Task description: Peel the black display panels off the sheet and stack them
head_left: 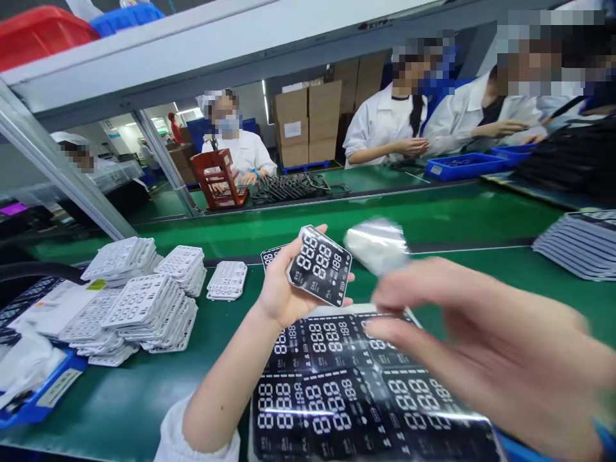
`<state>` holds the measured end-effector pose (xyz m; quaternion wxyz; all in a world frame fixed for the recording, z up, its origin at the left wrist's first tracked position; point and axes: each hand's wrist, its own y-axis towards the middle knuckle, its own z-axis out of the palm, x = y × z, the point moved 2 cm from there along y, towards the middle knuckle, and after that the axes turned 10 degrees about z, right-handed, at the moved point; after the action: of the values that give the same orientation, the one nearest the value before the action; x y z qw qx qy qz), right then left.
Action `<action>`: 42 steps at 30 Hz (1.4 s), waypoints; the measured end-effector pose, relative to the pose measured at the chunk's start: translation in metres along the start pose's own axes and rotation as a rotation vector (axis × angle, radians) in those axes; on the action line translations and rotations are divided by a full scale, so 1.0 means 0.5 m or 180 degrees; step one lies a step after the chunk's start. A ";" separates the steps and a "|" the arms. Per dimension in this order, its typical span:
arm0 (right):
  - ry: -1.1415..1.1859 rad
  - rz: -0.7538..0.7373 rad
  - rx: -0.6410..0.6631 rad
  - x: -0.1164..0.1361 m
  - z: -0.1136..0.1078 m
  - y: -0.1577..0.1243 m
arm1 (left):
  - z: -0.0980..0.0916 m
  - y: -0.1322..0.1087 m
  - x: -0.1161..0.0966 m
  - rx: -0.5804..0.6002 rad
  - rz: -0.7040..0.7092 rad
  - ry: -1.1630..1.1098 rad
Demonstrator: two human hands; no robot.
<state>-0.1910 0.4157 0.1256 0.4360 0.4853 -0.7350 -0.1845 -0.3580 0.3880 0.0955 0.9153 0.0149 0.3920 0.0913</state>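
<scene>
My left hand (283, 289) holds a small black display panel (321, 266) with clipped corners, printed with white digits and symbols. It lies tilted across my fingers, face up. My right hand (481, 340) is at the right, smeared by motion, with thumb and forefinger close together. Just beyond those fingertips is a clear, shiny piece of film (378, 244); whether they touch it I cannot tell. Below both hands lies a large black sheet (337, 404) printed with several such display faces, glossy and partly covered by my right hand. Another black panel (270, 256) shows partly behind my left hand.
Stacks of white-backed panels (149, 308) stand at the left, with a smaller pile (227, 280) beside them. A blue bin (48, 391) sits at the lower left. More stacked panels (577, 247) are at the right. Across the green belt (269, 221), co-workers in white sit working.
</scene>
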 end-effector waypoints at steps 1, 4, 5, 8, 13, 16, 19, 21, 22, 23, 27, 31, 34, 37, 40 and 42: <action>0.0061 -0.0166 0.0063 -0.004 0.015 0.018 | -0.004 0.004 0.004 -0.0045 0.0039 -0.0011; 0.0049 -0.0476 0.0362 -0.027 0.063 0.048 | -0.007 0.011 0.016 -0.0191 0.0143 0.0089; 0.0006 -0.0470 0.0434 -0.036 0.076 0.051 | -0.006 0.011 0.020 -0.0220 0.0147 0.0164; -0.0028 -0.0385 0.0599 -0.059 0.103 0.048 | -0.002 0.011 0.029 -0.0185 0.0144 0.0468; 0.0318 -0.0100 0.0963 -0.073 0.116 0.045 | -0.010 0.012 0.037 -0.0114 0.0068 0.0978; 0.0533 0.0061 0.1026 -0.076 0.119 0.051 | -0.015 0.014 0.037 -0.0208 0.0074 0.1052; 0.0821 0.0220 0.1090 -0.085 0.122 0.057 | -0.015 0.015 0.037 -0.0057 0.0085 0.1156; 0.1040 0.0375 0.1246 -0.095 0.126 0.060 | -0.016 0.015 0.039 0.0070 0.0062 0.1238; 0.1141 0.0462 0.1349 -0.100 0.128 0.060 | -0.017 0.015 0.040 0.0114 0.0024 0.1262; 0.1225 0.0552 0.1445 -0.105 0.129 0.060 | -0.018 0.015 0.042 0.0146 -0.0029 0.1270; 0.1286 0.0641 0.1608 -0.103 0.129 0.058 | -0.018 0.018 0.046 0.0065 -0.0158 0.1180; 0.1380 0.0574 0.1503 -0.105 0.131 0.065 | -0.015 0.021 0.030 -0.0449 -0.0072 0.0957; 0.2179 0.1348 0.1417 -0.168 0.136 0.078 | -0.017 0.017 -0.009 -0.0664 0.0008 0.0786; 0.2521 0.2043 0.0638 -0.272 0.113 0.082 | -0.033 0.012 -0.070 -0.0725 0.0361 0.0660; 0.1278 0.1762 -0.0487 -0.351 0.071 0.070 | -0.069 0.007 -0.126 -0.1010 0.0943 0.0598; 0.0488 0.1537 -0.0757 -0.380 0.062 0.056 | -0.095 0.008 -0.146 -0.1197 0.1163 0.0526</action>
<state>-0.2036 0.5900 0.0402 0.5756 0.2541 -0.7674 -0.1229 -0.4421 0.3765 0.1152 0.8353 -0.0922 0.4323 0.3270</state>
